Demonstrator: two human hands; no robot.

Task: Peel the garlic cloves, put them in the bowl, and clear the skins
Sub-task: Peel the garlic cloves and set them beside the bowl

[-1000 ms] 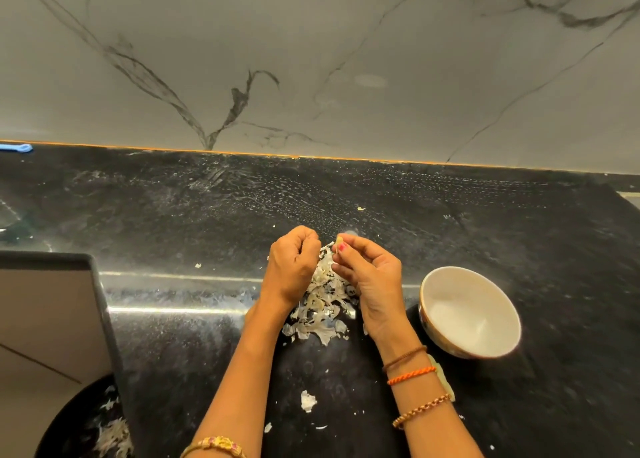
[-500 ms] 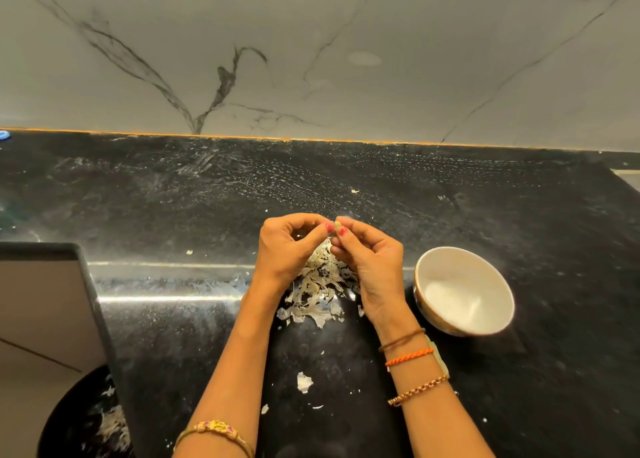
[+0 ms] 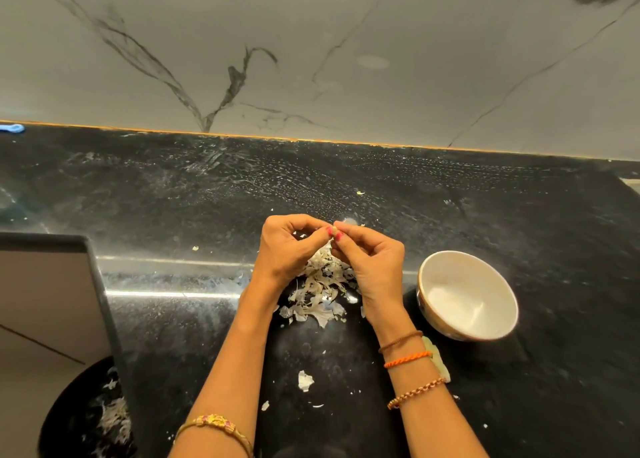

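I pinch one garlic clove (image 3: 333, 231) between left hand (image 3: 289, 250) and right hand (image 3: 372, 263); skins (image 3: 320, 289) unswept, bowl (image 3: 467, 296) apparently empty.

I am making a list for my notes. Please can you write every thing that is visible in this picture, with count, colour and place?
garlic clove: one, pale, pinched between both hands' fingertips
skins: one heap, whitish, on the counter under the hands
loose skin scrap: one, white, nearer the person
bowl: one, white, right of the hands; looks empty
counter: black, speckled
bin: one, dark, bottom left, skins inside
left hand: holds the clove
right hand: holds the clove
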